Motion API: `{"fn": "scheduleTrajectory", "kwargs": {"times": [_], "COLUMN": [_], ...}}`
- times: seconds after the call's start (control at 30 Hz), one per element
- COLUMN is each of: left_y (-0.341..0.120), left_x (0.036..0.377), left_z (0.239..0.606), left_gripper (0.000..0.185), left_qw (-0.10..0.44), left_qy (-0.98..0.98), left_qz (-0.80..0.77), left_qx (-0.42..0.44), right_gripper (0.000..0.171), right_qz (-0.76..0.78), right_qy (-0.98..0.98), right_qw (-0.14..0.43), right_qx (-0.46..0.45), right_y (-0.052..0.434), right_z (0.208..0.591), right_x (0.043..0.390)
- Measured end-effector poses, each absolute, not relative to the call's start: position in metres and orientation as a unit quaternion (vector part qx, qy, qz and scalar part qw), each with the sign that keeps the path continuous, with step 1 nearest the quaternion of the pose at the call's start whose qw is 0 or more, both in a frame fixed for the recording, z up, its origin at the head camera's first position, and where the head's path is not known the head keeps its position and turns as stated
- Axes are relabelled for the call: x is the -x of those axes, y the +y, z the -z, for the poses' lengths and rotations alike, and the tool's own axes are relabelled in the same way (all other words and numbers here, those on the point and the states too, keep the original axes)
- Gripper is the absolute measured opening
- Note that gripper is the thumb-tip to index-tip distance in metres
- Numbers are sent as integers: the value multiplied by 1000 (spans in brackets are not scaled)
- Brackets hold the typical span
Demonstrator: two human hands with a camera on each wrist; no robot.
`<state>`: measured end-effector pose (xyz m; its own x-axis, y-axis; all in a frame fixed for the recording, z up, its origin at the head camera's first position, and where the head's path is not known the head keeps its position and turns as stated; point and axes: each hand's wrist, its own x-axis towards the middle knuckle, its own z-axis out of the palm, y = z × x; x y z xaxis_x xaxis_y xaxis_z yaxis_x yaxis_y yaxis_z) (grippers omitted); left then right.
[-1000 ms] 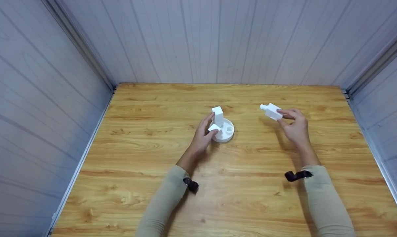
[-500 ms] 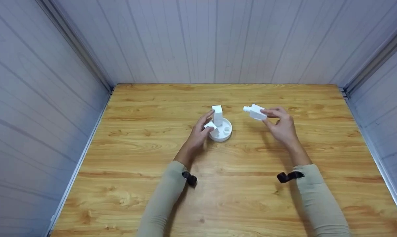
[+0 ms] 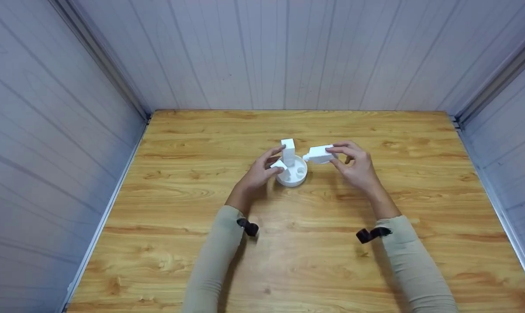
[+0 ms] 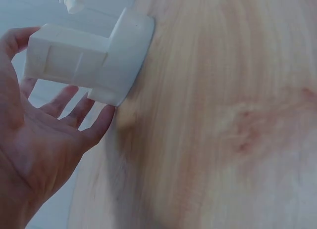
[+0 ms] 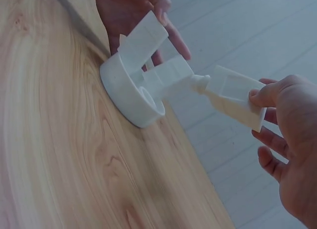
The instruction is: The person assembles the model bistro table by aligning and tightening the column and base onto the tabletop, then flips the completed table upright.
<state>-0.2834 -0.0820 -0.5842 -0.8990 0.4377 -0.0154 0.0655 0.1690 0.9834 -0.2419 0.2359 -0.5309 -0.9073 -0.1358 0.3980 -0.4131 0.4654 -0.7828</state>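
Pegged block now beside base

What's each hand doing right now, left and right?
Left hand: open, fingers resting against the white round base and its upright blocks.
Right hand: pinching the loose white block, peg end toward the base.

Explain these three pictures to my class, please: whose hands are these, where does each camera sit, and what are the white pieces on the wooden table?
No machine here: a person works with two bare hands. One picture comes from a camera on the head, looking down; the other two come from cameras strapped to each wrist.

On the wooden table stands a round white base with an upright block and a shorter block set in it. The left hand touches these blocks with its fingers. The right hand pinches a third white block with a round peg at one end, held tilted in the air just beside the base.
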Motion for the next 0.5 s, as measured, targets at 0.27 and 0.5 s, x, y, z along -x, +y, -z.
{"fn": "scheduleTrajectory", "kwargs": {"times": [0.27, 0.5], "left_y": [-80, -80], "left_x": [281, 283], "left_z": [574, 580], "left_gripper": [71, 69], "left_qw": [170, 159], "left_qy": [734, 741], "left_qz": [-641, -637], "left_qx": [-150, -143], "right_gripper": [25, 27], "right_qz": [-531, -521], "right_qy": [-818, -822], "right_qw": [125, 118], "right_qx": [-183, -200], "right_y": [218, 211], "right_z": [531, 534], "right_x": [243, 243]}}
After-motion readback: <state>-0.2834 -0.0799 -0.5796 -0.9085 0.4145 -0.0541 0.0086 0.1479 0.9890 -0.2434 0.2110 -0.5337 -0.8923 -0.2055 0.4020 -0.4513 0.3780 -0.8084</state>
